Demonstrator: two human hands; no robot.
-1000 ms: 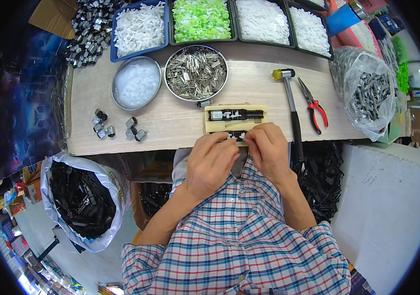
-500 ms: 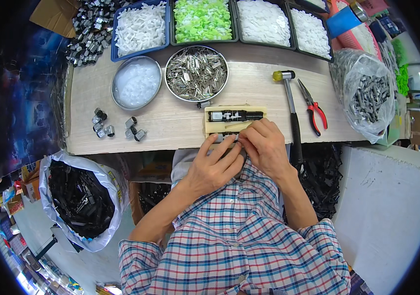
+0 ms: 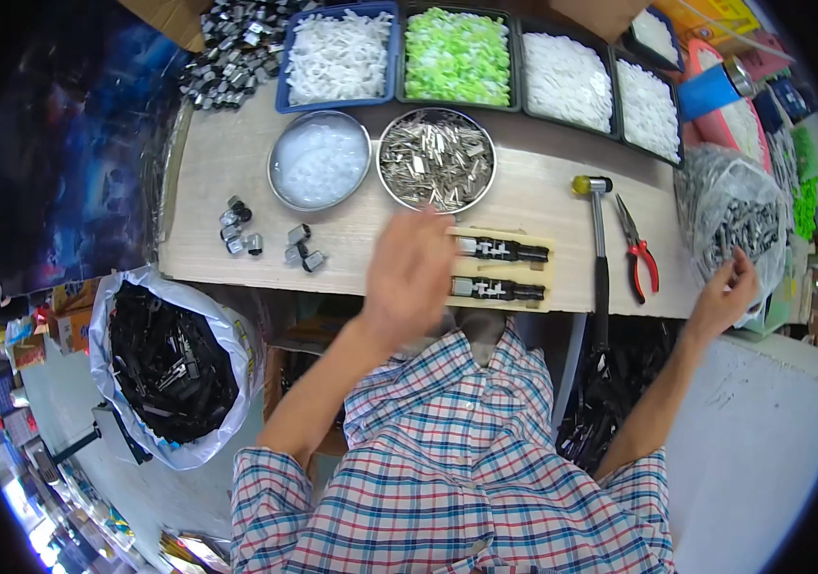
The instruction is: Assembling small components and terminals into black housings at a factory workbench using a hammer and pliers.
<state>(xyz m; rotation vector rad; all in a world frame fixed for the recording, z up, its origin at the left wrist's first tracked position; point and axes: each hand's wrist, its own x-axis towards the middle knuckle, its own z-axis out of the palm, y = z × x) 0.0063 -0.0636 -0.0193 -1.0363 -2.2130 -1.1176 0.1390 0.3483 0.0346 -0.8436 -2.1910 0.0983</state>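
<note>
Two hands apart above a workbench of small parts.
Left hand (image 3: 411, 273), blurred, fingers loosely together, hovers beside a jig (image 3: 502, 269) holding two black pieces; right hand (image 3: 727, 292) pinches a clear bag (image 3: 736, 222); beyond, one hammer (image 3: 597, 244), one pliers (image 3: 637, 251), two round bowls, four trays.

The person wears a short-sleeved plaid cotton shirt (image 3: 466, 459) in white, blue and red checks, with a buttoned front placket and an open collar. Both sleeves end above the elbows, leaving the forearms bare. The left hand (image 3: 409, 273) and right hand (image 3: 723, 295) carry no gloves, rings or watch that can be seen.
</note>
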